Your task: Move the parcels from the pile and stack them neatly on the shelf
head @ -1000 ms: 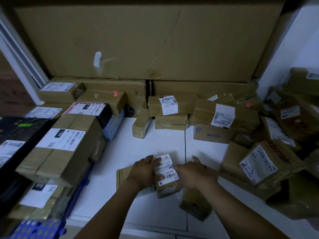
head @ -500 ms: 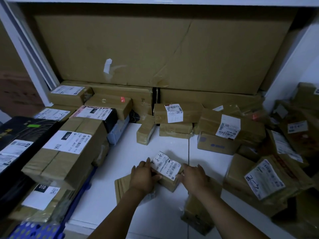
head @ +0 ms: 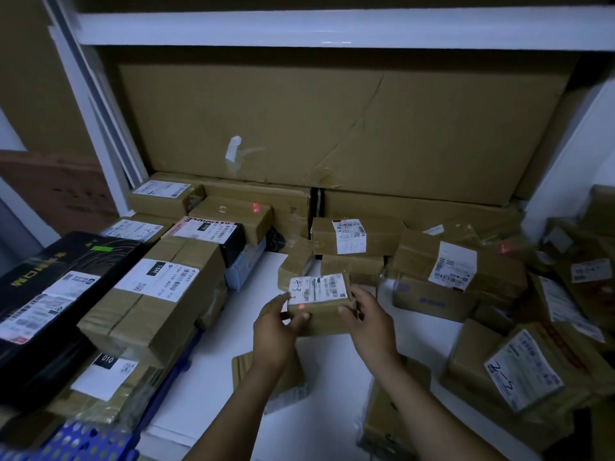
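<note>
A small brown parcel [head: 321, 302] with a white label on top hangs above the white shelf surface [head: 216, 374]. My left hand [head: 274, 331] grips its left end and my right hand [head: 371, 322] grips its right end. A loose pile of taped brown parcels [head: 532, 357] spreads over the right side. Neater stacks of labelled boxes [head: 156, 301] fill the left. More small parcels [head: 357, 236] stand in a row at the back of the shelf, just beyond the held one.
A big flat cardboard sheet [head: 332, 128] lines the back wall under an upper white shelf board [head: 332, 28]. A black box [head: 43, 294] lies far left, a blue dotted crate [head: 83, 444] at bottom left. Two flat packets [head: 286, 377] lie under my wrists.
Both hands have lifted the small parcel off the shelf surface and carried it away from me toward the back row, turning it level. My view has tilted up, showing the upper shelf board.
</note>
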